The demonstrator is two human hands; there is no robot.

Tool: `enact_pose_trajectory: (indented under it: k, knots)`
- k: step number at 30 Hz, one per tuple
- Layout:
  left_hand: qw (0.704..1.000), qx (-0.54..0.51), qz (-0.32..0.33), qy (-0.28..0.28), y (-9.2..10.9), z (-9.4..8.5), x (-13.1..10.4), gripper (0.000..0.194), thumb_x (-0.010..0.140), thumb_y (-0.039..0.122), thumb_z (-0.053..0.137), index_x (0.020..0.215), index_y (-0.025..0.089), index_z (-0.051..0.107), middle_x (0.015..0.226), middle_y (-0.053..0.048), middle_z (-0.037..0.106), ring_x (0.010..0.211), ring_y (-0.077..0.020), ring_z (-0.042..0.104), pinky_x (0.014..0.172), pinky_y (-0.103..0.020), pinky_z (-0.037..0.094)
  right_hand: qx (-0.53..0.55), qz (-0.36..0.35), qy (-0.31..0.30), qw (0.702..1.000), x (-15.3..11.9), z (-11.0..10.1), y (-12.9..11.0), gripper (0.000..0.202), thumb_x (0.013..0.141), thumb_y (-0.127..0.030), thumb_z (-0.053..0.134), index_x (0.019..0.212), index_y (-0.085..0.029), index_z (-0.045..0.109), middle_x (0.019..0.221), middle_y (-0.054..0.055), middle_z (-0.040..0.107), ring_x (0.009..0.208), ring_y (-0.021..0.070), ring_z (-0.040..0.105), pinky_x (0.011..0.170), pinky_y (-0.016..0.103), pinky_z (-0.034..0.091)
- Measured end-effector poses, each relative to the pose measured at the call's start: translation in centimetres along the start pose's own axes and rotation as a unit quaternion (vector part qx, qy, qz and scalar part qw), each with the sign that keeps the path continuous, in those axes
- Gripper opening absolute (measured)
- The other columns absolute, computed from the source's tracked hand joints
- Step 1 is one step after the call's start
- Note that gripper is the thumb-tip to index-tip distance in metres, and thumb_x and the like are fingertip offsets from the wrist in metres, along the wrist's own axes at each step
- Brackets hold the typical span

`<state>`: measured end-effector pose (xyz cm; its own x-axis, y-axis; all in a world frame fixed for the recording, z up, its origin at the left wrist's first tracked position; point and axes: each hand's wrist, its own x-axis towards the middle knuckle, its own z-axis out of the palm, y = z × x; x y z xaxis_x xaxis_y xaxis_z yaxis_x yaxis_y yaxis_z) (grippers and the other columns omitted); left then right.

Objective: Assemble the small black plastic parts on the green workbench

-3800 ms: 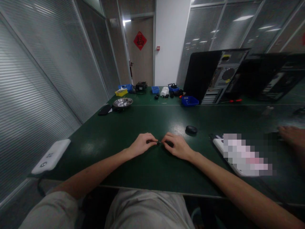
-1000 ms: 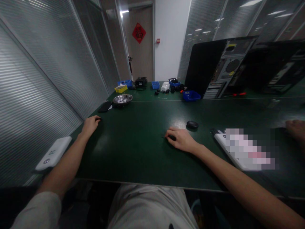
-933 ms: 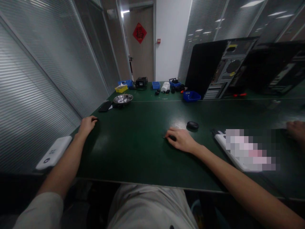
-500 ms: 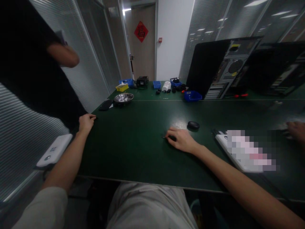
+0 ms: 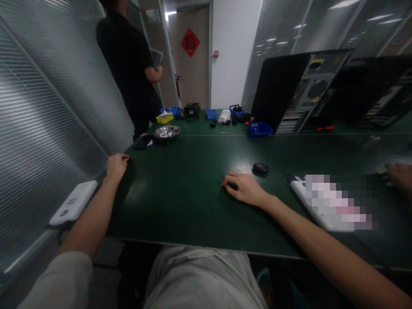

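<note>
My right hand (image 5: 243,188) rests on the green table (image 5: 180,193), its thumb and fingertips pinched together. A short, thin, light-coloured piece (image 5: 220,184) pokes out from the fingertips; the rest of it is hidden. Just beyond that hand lies a black rounded object (image 5: 260,168), apart from it. At the table's left edge, my left hand (image 5: 117,165) is closed, thumb and fingers together; anything between them is too small to name. Beside my left forearm is a white flat device (image 5: 74,202).
A metal bowl (image 5: 166,132) and a dark flat object (image 5: 143,141) lie at the far left. Blue trays (image 5: 260,129) and small black parts line the back, near a computer case (image 5: 299,92). A white device (image 5: 312,206) and another person's hand (image 5: 399,176) are at right.
The person in dark clothes on the left has walked farther away, toward the door. Both my hands stay where they were.
</note>
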<state>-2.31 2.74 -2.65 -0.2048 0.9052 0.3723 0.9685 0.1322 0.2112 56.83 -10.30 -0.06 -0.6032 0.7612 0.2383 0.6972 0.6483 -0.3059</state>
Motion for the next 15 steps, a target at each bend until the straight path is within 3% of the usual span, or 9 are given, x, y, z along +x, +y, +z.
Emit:
enact_pose_trajectory:
  k: [9,15]
  knots:
    - [0.998,0.059,-0.011,-0.027,0.21,-0.4,0.03,0.032,0.091,0.019,0.054,0.107,0.008,0.079,0.11,-0.019,0.074,0.106,-0.0334,0.067,0.099,-0.041,0.05,0.001,-0.006,0.001,1.0,0.04,0.29,0.3,0.014,0.095,-0.024,0.06,0.103,-0.023,0.07,0.106,0.003,0.068,0.082,0.0167,0.062,0.074,0.03,0.041]
    - [0.998,0.053,-0.036,-0.024,0.44,-0.41,-0.28,0.03,0.092,0.024,0.055,0.107,0.011,0.077,0.107,-0.018,0.073,0.104,-0.0349,0.066,0.095,-0.044,0.051,0.002,-0.006,0.001,1.0,0.03,0.19,0.16,0.015,0.094,-0.024,0.06,0.105,-0.023,0.071,0.107,0.004,0.068,0.081,0.0165,0.062,0.074,0.03,0.04]
